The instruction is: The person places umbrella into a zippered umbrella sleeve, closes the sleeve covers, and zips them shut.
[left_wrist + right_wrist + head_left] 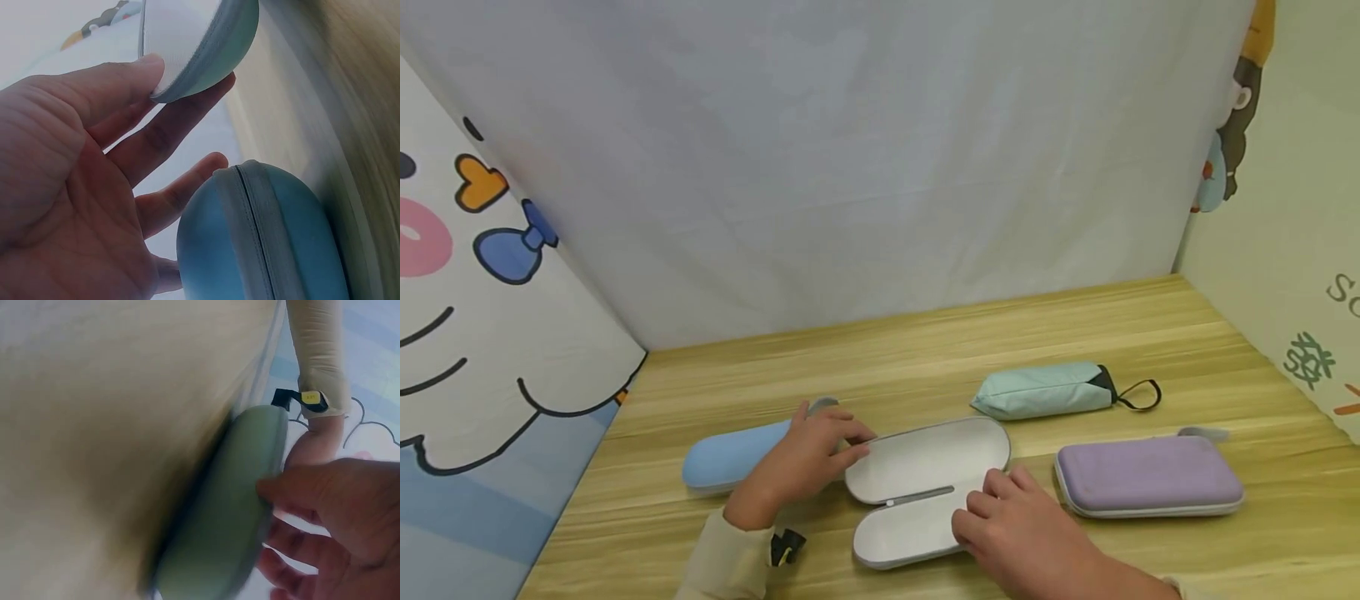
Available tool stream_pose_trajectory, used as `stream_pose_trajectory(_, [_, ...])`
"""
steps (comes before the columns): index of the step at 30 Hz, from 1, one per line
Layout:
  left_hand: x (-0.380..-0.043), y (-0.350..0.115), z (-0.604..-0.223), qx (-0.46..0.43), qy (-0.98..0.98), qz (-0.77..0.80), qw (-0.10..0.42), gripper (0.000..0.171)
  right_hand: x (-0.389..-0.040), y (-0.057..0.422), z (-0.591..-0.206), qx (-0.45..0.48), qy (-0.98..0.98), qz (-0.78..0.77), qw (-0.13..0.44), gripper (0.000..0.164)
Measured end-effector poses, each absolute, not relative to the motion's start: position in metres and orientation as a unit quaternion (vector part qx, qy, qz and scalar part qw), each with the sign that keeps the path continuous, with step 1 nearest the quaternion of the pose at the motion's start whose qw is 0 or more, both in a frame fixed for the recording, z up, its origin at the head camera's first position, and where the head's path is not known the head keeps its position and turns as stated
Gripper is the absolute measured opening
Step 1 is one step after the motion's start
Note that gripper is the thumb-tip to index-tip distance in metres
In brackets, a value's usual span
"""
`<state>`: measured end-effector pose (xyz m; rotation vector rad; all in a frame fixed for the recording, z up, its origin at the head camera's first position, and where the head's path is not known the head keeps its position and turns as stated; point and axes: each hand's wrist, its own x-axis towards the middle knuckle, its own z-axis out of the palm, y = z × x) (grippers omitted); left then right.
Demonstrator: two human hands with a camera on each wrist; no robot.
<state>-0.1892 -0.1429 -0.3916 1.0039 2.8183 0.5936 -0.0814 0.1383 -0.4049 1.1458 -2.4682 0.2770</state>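
Note:
A hard zip case [925, 462], pale green outside and white within, lies spread apart on the table. My left hand [811, 454] pinches its far half at the left end, thumb on the white lining [178, 44] and fingers beneath. At the right end of the near half, my right hand [1026, 529] grips the rim. The right wrist view shows that thumb on the green shell [231, 487], with fingers over the edge. A closed blue zip case [737, 454] sits under and beside my left hand; some fingers are near its end in the left wrist view.
On the wooden table [820, 358], a folded mint umbrella [1041, 390] with a black wrist loop lies behind the open case. A closed purple zip case [1150, 475] lies to the right. Fabric walls [880, 167] stand at the back and both sides.

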Motion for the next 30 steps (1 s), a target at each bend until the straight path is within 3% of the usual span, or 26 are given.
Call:
stream_pose_trajectory(6, [-0.188,-0.143,-0.391,0.331,0.922,0.195,0.046,0.017,-0.111,0.164,-0.355,0.310,-0.941,0.117,0.069,0.033])
stream_pose_trajectory(10, [-0.188,-0.142,-0.390,0.331,0.922,0.196,0.047,0.017,-0.155,0.191,-0.332,0.232,-0.971,0.057,0.027,0.053])
stream_pose_trajectory(15, [-0.188,-0.142,-0.389,0.330,0.923,0.191,0.052,0.018,-0.195,0.214,-0.334,0.180,-0.983,0.009,-0.045,0.073])
stream_pose_trajectory(20, [-0.186,-0.141,-0.390,0.328,0.923,0.191,0.060,0.018,-0.213,0.224,-0.349,0.172,-0.979,0.010,-0.106,0.076])
stream_pose_trajectory(24, [-0.186,-0.140,-0.390,0.328,0.923,0.191,0.060,0.019,-0.218,0.226,-0.361,0.185,-0.976,0.016,-0.118,0.074])
stream_pose_trajectory(30, [-0.186,-0.142,-0.388,0.322,0.925,0.193,0.063,0.019,-0.218,0.226,-0.369,0.210,-0.975,-0.005,-0.067,0.065])
